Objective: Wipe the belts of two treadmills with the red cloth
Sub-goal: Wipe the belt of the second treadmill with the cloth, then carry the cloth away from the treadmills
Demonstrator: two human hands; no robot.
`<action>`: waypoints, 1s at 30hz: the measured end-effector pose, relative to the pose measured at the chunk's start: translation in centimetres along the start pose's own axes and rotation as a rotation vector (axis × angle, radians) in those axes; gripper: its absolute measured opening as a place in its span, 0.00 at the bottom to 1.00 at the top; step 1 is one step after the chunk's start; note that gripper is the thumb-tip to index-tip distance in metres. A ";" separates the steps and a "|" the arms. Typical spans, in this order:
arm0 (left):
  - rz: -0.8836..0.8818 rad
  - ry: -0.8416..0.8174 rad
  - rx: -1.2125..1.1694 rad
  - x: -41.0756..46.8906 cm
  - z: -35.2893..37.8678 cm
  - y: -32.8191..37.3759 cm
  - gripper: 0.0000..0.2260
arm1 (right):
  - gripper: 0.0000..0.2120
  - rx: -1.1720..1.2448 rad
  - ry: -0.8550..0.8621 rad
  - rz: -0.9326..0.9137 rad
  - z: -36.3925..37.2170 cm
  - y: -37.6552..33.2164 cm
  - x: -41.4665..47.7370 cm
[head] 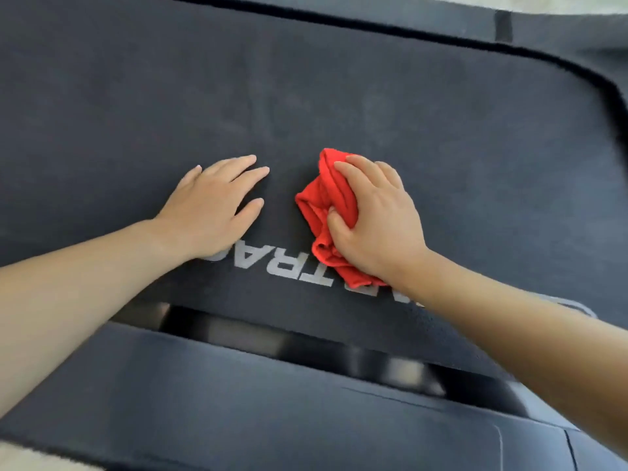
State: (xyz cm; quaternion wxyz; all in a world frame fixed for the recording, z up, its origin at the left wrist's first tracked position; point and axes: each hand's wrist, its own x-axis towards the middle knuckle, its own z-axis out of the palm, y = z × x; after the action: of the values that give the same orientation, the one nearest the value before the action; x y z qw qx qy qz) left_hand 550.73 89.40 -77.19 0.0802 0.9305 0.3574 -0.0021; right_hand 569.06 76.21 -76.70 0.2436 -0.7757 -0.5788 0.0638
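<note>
In the head view, the red cloth (321, 205) is seen bunched on the treadmill belt (339, 96), pressed down under the right hand (373, 219). Its long axis runs near to far, and most of the visible fabric lies left of the palm. The right fingers (353, 178) are curled over the bunch, and a fold is pinched by the thumb. The left hand (210, 205) is laid flat on the belt just left of the cloth, apart from it, its fingers (244, 164) straight, slightly spread and holding nothing. The next stroke is judged to fall to the right hand.
</note>
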 end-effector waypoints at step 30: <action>-0.425 0.174 -0.116 -33.5 -7.1 -25.1 0.25 | 0.27 0.084 -0.181 -0.580 9.9 -37.8 -0.6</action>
State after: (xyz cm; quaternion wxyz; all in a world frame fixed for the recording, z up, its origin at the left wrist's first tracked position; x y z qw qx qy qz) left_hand 508.68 86.51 -71.86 0.1001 0.8249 0.5503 0.0820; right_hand 532.33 86.63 -68.34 0.2309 -0.5587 -0.7921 0.0842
